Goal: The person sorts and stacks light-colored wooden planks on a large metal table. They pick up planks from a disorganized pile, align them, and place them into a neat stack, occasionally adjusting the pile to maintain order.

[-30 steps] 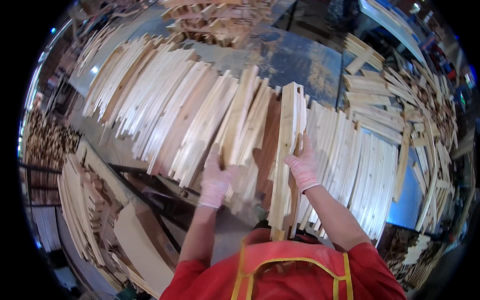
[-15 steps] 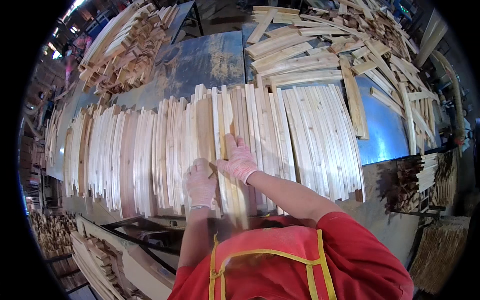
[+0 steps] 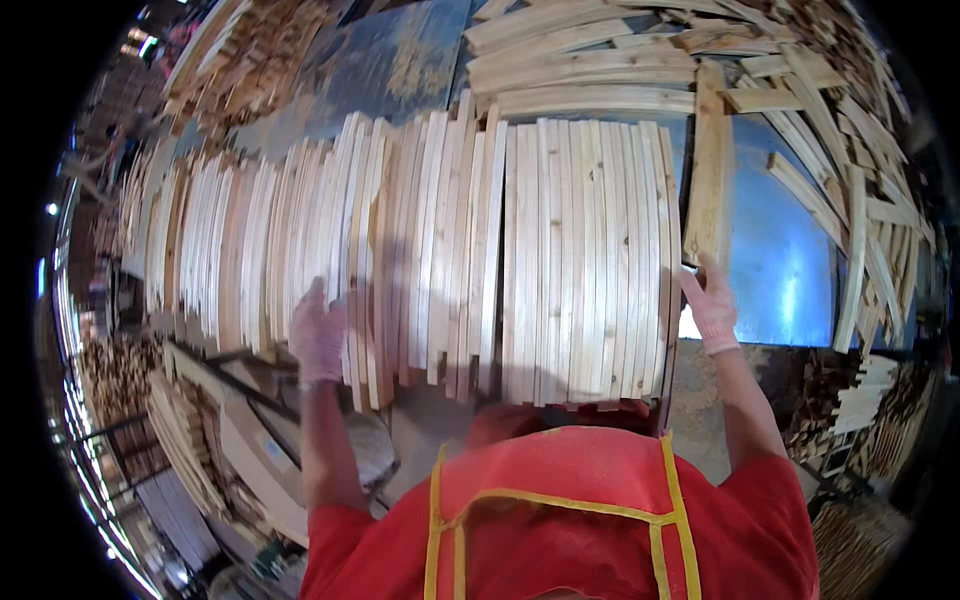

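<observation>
A long row of pale wooden strips [image 3: 590, 260] stands side by side in front of me, their ends pointing toward my body. My left hand [image 3: 322, 338], in a pale pink glove, rests on the strips left of the middle, slightly smeared, its fingers stretched out. At the row's right end is my right hand [image 3: 712, 308], gloved too, with thumb and forefinger apart. It lies beside the last strip, close to the near end of a wider board [image 3: 710, 170]; whether it touches either is unclear. Neither hand visibly grips a piece.
Loose boards [image 3: 590, 68] lie heaped at the back and right on a bluish metal table [image 3: 785, 250]. More stacked wood [image 3: 245, 60] sits at the back left. Below left is a dark metal frame [image 3: 235, 385] with long wood pieces beside it.
My hands have moved apart from the middle of the row: the right to its right end, the left farther left along the strips. The view has shifted too.
</observation>
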Action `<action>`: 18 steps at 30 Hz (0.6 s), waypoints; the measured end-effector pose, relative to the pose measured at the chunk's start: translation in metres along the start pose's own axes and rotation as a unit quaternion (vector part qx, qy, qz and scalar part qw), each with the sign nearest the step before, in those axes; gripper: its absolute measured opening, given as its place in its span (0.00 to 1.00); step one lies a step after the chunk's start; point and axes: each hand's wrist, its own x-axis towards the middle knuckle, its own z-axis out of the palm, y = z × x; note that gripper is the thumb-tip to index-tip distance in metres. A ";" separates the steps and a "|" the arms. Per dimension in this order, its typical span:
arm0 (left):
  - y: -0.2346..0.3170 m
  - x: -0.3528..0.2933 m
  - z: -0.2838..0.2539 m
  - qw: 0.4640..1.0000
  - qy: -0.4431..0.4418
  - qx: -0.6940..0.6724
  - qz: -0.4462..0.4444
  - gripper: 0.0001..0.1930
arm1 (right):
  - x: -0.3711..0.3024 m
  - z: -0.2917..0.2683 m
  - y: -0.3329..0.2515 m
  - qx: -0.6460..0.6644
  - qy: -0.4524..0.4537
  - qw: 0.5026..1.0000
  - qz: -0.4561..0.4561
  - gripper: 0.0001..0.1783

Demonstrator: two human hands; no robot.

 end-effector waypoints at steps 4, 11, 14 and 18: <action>0.081 -0.140 0.073 0.936 -0.216 -0.216 0.176 0.37 | -0.009 0.020 0.064 0.144 -0.207 0.968 -0.011 0.46; 0.227 -0.144 0.133 0.974 -0.189 -0.126 -0.022 0.45 | 0.011 0.021 0.028 -0.052 -0.187 0.981 -0.007 0.45; 0.240 -0.109 0.125 0.926 -0.235 -0.257 -0.143 0.39 | 0.039 0.027 0.032 0.100 -0.231 0.966 0.052 0.41; 0.252 -0.101 0.119 0.935 -0.251 -0.208 -0.140 0.32 | 0.054 0.030 0.047 0.191 -0.200 0.960 0.048 0.39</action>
